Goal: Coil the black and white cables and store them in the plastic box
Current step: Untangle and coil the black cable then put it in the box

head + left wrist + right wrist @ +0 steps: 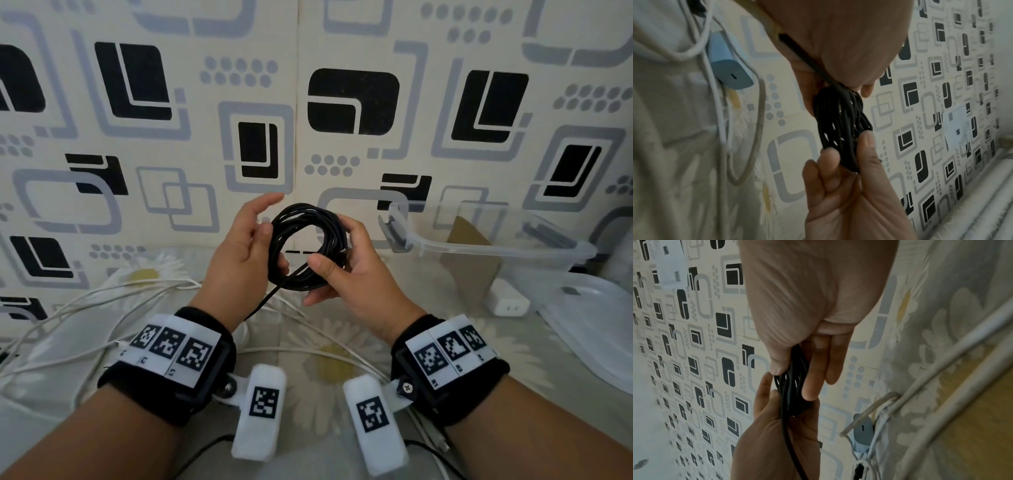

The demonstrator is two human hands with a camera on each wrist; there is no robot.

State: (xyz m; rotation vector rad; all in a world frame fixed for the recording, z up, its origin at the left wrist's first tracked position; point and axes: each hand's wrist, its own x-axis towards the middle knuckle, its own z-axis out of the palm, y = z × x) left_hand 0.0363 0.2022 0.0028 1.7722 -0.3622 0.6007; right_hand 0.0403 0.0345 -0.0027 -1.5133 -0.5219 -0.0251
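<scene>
The black cable (305, 246) is wound into a loose coil of several loops, held up in front of the patterned wall. My right hand (342, 253) grips its right side, thumb in front and fingers behind. My left hand (260, 226) pinches the left side with thumb and lower fingers, while the upper fingers stick out straight. The coil's loose tail (263, 301) hangs down past my left wrist. In the left wrist view the coil (840, 126) sits between both hands. White cables (102, 308) lie tangled on the flowered sheet. The clear plastic box (479, 241) stands open at right.
The box's lid (599, 329) lies at the far right, with a white charger (507, 303) beside the box. A brown cardboard piece (469, 253) shows through the box wall. A pale blue charger (727, 65) lies among the white cables. The wall stands close behind.
</scene>
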